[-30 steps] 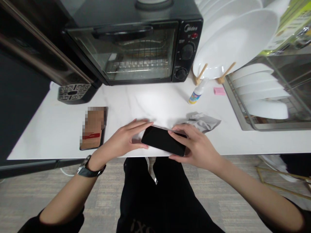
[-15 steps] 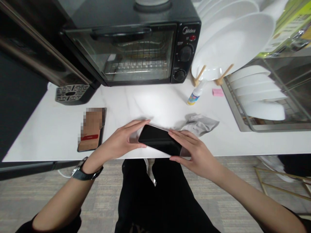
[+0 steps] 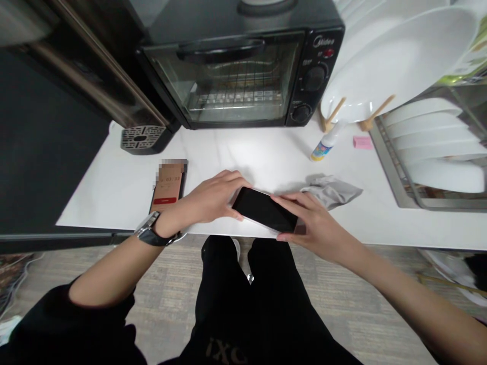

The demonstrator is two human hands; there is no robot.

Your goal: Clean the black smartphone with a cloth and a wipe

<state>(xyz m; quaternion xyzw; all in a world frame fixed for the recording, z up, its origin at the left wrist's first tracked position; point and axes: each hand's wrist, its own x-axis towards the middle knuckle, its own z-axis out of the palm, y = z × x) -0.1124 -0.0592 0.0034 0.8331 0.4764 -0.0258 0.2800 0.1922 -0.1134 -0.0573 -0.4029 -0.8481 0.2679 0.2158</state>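
A black phone (image 3: 264, 209) with a dark screen lies slantwise at the near edge of the white counter (image 3: 247, 157). My left hand (image 3: 209, 200), with a wristwatch on that arm, grips the phone's left end between thumb and fingers. My right hand (image 3: 314, 223) holds its right end the same way, fingers along the far edge and thumb at the near edge. A crumpled grey cloth (image 3: 335, 188) lies just beyond my right hand.
A second phone (image 3: 169, 186) with a lit screen lies left of my left hand. A black toaster oven (image 3: 243, 71) stands at the back, a drip grate (image 3: 139, 138) at its left. A small bottle (image 3: 323, 147), pink pad (image 3: 362, 142), white plates (image 3: 399, 66) and a dish rack (image 3: 429, 162) fill the right.
Both hands keep their hold on the phone. The view has shifted, so everything sits further right in the picture; the phone seems drawn slightly closer to the counter's near edge.
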